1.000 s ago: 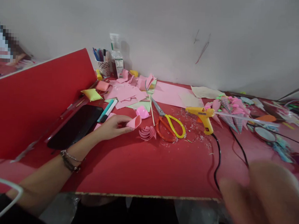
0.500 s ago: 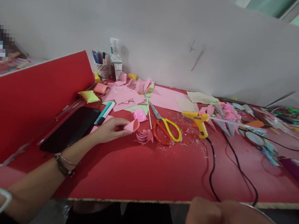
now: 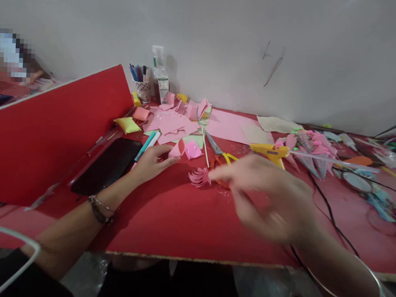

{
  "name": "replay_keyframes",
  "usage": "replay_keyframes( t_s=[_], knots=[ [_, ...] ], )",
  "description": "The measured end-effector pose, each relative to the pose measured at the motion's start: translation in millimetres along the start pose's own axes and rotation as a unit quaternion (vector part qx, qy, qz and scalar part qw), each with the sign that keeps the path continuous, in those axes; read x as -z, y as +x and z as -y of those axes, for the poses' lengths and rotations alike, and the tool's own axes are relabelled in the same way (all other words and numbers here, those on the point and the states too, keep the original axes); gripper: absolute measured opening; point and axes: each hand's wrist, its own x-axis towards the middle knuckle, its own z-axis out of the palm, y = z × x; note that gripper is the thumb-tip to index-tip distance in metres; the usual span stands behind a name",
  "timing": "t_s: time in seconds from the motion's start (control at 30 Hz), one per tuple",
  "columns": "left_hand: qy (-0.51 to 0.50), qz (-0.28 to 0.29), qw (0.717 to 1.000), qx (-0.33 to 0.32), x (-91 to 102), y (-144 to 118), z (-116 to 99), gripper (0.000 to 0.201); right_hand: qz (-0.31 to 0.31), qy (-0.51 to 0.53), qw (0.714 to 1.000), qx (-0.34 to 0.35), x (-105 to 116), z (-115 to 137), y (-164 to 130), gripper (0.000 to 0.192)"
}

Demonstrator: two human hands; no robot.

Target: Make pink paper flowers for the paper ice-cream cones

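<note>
My left hand [image 3: 154,163] rests over the table, its thumb and fingers closed on a rolled pink paper cone [image 3: 175,150]. My right hand [image 3: 268,193] is blurred by motion. Its index finger stretches out and the thumb stands apart, with nothing visible between them. Its fingertips are close to a curled pink paper rosette [image 3: 198,177]; whether they touch it I cannot tell. Partly hidden behind this hand are scissors [image 3: 214,143] with a yellow and an orange-red handle. A bright pink packet [image 3: 193,149] lies beside the cone, and a thin stick [image 3: 205,146] lies near the scissors.
Pink paper scraps [image 3: 169,122] and a sheet [image 3: 233,126] lie at the back. A yellow glue gun [image 3: 270,152] and pink cones [image 3: 308,149] are on the right. A black phone [image 3: 107,166] and markers [image 3: 147,145] lie left, by a red board [image 3: 63,138].
My right hand has come up from the table's front edge to beside the rosette, now covering part of the scissors and glue gun. My left hand still holds the cone; the view has shifted slightly.
</note>
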Motion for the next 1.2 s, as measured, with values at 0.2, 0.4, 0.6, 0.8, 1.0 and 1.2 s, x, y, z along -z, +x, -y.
replay_keyframes(
  t_s=[0.2, 0.4, 0.6, 0.8, 1.0, 1.2],
  knots=[
    [0.012, -0.023, 1.0, 0.01, -0.6, 0.8, -0.5, 0.031, 0.14, -0.128, 0.982, -0.02, -29.4, -25.8, 71.5, 0.049],
    [0.011, -0.011, 1.0, 0.001, -0.9, 0.4, 0.4, 0.029, 0.175, -0.172, 0.967, -0.063, -56.3, -28.2, 71.4, 0.05],
    [0.019, -0.007, 1.0, 0.0, -2.4, 0.6, 5.7, 0.032, 0.223, -0.13, 0.964, -0.063, -58.2, -23.4, 76.8, 0.022],
    [0.028, 0.002, 1.0, -0.004, -2.7, 0.3, 6.0, 0.034, 0.197, -0.134, 0.971, -0.029, -51.7, -31.0, 68.9, 0.028],
    [0.034, 0.004, 0.999, 0.007, -1.9, 0.4, 1.5, 0.032, 0.198, -0.185, 0.962, -0.02, -49.0, -34.0, 62.2, 0.043],
    [0.031, 0.008, 0.999, 0.017, -2.0, 0.5, 2.6, 0.033, 0.22, -0.148, 0.964, -0.007, -52.4, -35.6, 64.4, 0.038]
  ],
)
